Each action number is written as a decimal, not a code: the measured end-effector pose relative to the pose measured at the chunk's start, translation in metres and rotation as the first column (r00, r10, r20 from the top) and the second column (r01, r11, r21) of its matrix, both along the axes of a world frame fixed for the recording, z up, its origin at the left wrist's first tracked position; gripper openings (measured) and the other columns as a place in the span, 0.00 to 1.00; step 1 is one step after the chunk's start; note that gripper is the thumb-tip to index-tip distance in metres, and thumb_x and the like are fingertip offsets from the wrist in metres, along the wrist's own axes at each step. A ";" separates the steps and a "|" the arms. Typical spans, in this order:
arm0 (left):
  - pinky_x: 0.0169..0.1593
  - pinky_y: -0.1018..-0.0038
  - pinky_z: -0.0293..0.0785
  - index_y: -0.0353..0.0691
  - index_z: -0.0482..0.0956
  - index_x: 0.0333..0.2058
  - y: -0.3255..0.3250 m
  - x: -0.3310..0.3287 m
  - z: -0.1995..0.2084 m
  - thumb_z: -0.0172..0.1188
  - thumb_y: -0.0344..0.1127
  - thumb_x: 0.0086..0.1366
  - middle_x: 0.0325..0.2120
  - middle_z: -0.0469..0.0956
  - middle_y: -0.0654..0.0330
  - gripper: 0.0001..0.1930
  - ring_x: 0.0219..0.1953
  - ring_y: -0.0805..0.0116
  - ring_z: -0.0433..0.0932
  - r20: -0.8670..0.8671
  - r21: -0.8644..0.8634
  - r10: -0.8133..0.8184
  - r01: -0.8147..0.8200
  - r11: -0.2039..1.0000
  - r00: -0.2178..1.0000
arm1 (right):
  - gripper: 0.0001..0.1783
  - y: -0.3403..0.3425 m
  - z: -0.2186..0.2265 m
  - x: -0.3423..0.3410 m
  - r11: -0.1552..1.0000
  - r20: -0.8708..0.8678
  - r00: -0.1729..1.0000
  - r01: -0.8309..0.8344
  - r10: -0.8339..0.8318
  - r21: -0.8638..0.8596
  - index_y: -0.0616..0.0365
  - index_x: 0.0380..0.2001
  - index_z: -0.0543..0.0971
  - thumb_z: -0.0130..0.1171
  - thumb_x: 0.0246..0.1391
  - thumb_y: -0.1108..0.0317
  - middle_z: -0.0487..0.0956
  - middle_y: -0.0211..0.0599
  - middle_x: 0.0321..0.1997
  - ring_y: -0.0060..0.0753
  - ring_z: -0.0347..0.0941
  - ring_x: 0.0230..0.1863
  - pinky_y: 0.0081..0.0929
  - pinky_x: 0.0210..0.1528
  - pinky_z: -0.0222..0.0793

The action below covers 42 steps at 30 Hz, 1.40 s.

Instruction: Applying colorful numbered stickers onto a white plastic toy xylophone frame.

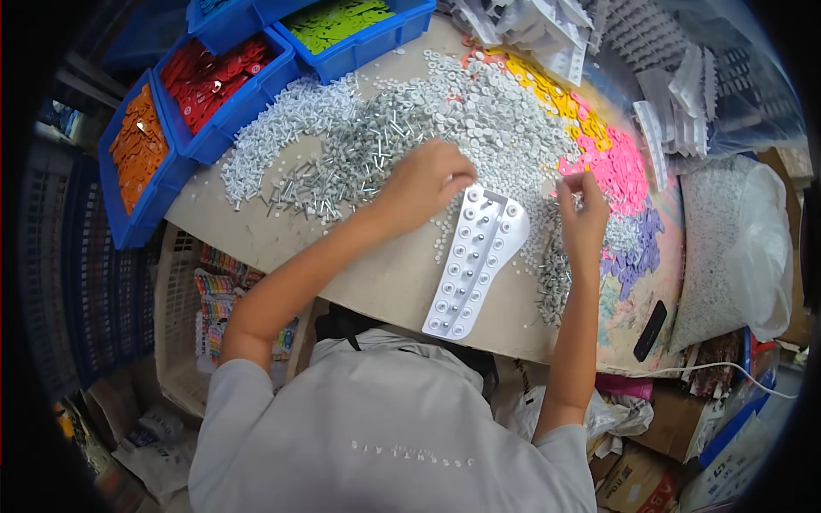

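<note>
- Although the person's head and shoulders in a grey shirt (385, 445) fill the lower middle of the view, both bare forearms reach up over the worktop (368, 274) and stay visible.
- The left hand (425, 181) lies knuckles-up at the top left corner of the white tray (475, 261); its fingers curl under and press together, and what they grip, if anything, is hidden beneath the hand.
- The right hand (584, 208) is raised just right of the tray, fingertips pinched together on something too small to make out.
- The white tray is a long, curved plastic strip lying on the worktop between the 2 hands, with rows of round sockets; most hold a small metal piece, though the details blur.
- A heap of metal screws (342, 167) and white washers (487, 120) spreads behind the hands; the 2 kinds mix so that the edge between them is hard to trace.
- Yellow tags (556, 94), pink tags (620, 167) and purple tags (637, 244) lie right of the heap.
- 3 blue bins sit at the far left: orange pieces (137, 150), red pieces (209, 77), green pieces (338, 21); the green bin is cut off by the top edge.
- A clear bag of white parts (735, 231) on the right is distorted by the rim.
</note>
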State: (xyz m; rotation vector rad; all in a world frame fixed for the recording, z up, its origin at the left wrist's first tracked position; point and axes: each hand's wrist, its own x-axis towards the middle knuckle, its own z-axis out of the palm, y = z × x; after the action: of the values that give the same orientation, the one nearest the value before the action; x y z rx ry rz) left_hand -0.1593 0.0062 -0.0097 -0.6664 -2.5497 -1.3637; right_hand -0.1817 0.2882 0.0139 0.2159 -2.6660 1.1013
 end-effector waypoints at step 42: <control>0.36 0.63 0.74 0.40 0.84 0.28 0.012 -0.006 -0.008 0.65 0.30 0.58 0.23 0.79 0.58 0.02 0.30 0.60 0.79 -0.201 -0.253 0.126 -0.176 0.951 0.971 | 0.05 -0.051 -0.024 0.108 0.992 -0.085 0.991 -0.093 0.100 0.086 0.62 0.35 0.75 0.59 0.56 0.79 0.75 0.44 0.36 0.49 0.70 0.39 0.39 0.43 0.67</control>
State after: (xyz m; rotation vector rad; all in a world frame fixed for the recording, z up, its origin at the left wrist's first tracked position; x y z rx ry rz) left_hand -0.1652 0.0185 -0.0179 -0.5914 -2.5960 -0.8727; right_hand -0.0734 0.2374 -0.0098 0.4035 -2.6480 0.9859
